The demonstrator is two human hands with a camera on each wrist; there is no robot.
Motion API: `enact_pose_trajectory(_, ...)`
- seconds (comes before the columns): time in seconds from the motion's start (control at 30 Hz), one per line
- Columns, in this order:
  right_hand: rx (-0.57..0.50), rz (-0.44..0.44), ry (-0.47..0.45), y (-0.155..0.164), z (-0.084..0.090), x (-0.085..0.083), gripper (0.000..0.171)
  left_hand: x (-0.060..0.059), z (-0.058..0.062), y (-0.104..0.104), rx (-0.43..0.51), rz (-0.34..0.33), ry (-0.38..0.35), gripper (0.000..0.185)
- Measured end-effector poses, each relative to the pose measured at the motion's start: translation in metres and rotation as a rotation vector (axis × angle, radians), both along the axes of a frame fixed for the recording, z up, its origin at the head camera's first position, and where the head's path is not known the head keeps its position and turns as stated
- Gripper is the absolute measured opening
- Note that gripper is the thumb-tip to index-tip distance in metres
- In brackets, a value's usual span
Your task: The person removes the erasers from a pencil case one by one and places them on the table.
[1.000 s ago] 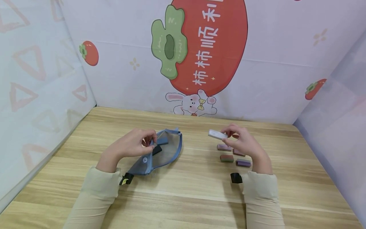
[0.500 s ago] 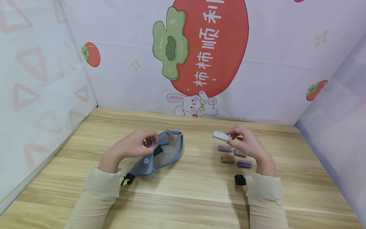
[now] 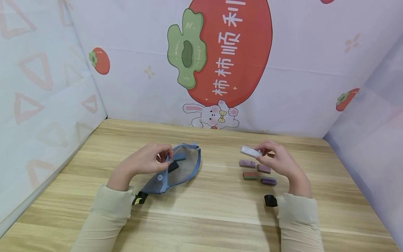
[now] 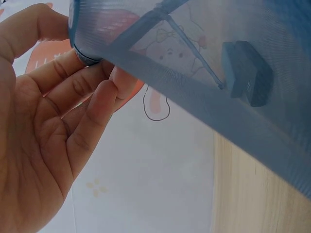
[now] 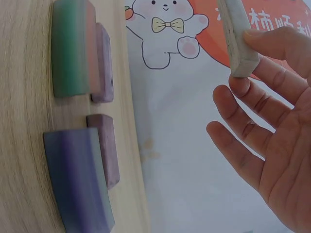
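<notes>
My left hand (image 3: pixel 143 159) pinches the rim of a blue mesh zip pouch (image 3: pixel 184 179) and holds its mouth raised. Inside lie a blue block (image 3: pixel 180 156) and a dark block (image 3: pixel 172 166), which show through the mesh in the left wrist view. Above the table, my right hand (image 3: pixel 281 161) pinches one end of a white eraser (image 3: pixel 250 151) between thumb and fingers. Below it lie a mauve eraser (image 3: pixel 247 163), a pinkish-purple eraser (image 3: pixel 263 168), a red and green eraser (image 3: pixel 250 175) and a purple and grey eraser (image 3: pixel 269 181).
The wooden table (image 3: pixel 201 220) runs back to a printed cloth wall (image 3: pixel 135 91), with cloth walls on both sides too. Black wrist mounts (image 3: pixel 270 200) stick out from the sleeves. Bare wood lies between the pouch and the erasers.
My right hand has moved right and slightly down in the head view, carrying the white eraser. The left hand and the pouch stay nearly in place.
</notes>
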State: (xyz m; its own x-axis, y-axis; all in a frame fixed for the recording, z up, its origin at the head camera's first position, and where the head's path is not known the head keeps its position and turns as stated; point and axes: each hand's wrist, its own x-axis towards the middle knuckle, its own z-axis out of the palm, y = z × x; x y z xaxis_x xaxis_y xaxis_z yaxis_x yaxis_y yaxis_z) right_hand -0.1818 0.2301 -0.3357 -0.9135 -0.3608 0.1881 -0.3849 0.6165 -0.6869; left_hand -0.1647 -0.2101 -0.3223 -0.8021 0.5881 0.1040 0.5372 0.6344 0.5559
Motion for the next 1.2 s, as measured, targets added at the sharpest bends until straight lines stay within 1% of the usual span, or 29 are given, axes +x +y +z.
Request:
enact_pose_trajectory(0.13,0.016,-0.015,0.011,0.005,-0.002,0.0,0.019,0.0,-0.001,-0.001,-0.003,-0.001,0.004,0.012)
enact_pose_trajectory(0.3,0.026,-0.023,0.0,0.013,-0.005,0.0,0.019,0.001,0.0,0.0,-0.001,0.0,0.003,0.012)
enact_pose_trajectory(0.53,0.022,-0.039,-0.003,0.025,-0.004,0.008,0.021,0.0,0.0,0.001,-0.007,-0.005,-0.001,0.012)
enact_pose_trajectory(0.63,0.021,-0.046,0.011,0.03,-0.003,0.012,0.021,0.0,0.0,0.0,-0.009,-0.001,-0.002,0.012)
enact_pose_trajectory(0.87,0.053,-0.053,0.063,0.043,-0.003,0.018,0.02,0.002,0.0,-0.001,-0.005,0.001,0.002,0.012)
enact_pose_trajectory(1.03,0.065,-0.057,0.073,0.054,-0.004,0.02,0.019,0.001,0.0,-0.001,-0.003,0.002,0.001,0.012)
enact_pose_trajectory(1.2,0.1,-0.077,0.08,0.065,-0.006,0.023,0.018,0.002,0.001,0.0,-0.005,0.008,-0.008,0.012)
